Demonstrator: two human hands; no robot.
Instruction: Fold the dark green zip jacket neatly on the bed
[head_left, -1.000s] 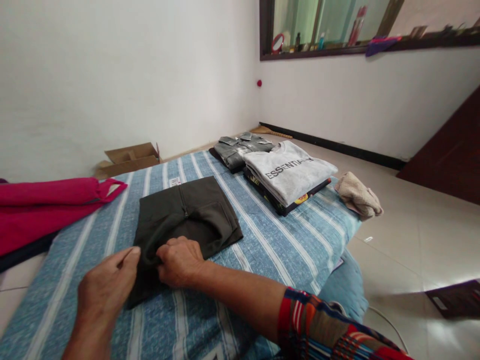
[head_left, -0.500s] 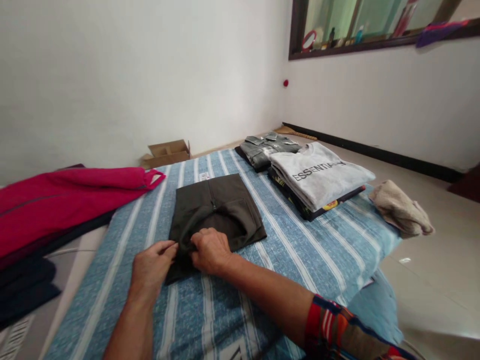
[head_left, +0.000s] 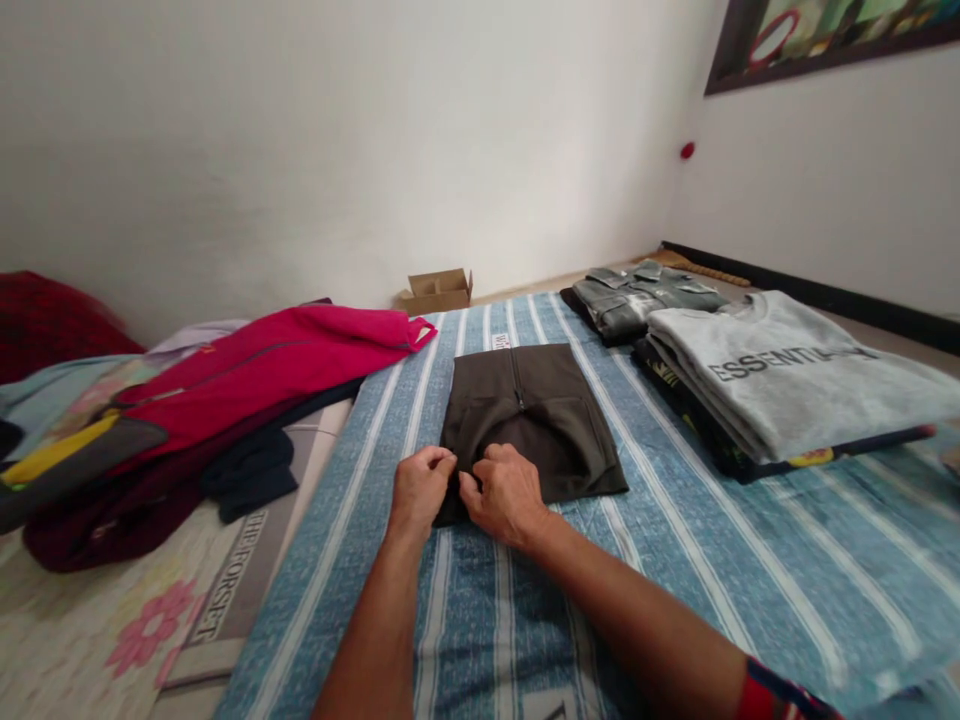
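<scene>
A dark olive-brown zip jacket (head_left: 547, 375) lies folded into a near square on the blue striped bed sheet (head_left: 337, 560), its collar toward me. At the collar's left side, my left hand (head_left: 421, 488) pinches the jacket's edge between thumb and fingers. My right hand (head_left: 510, 495) is closed on the collar fabric just beside it, fingers curled into the neck opening. The fingertips of both hands are partly hidden by the cloth.
To the right sit a folded grey sweatshirt (head_left: 795, 370) with lettering, on darker garments, and a folded grey jacket (head_left: 637, 295). A pink-red jacket (head_left: 277, 360) is spread over other clothes at left. A cardboard box (head_left: 439, 290) stands by the wall.
My view has swung left, so everything sits further right and more clothes show at left. Both hands stay at the jacket's collar, with little change in their grip.
</scene>
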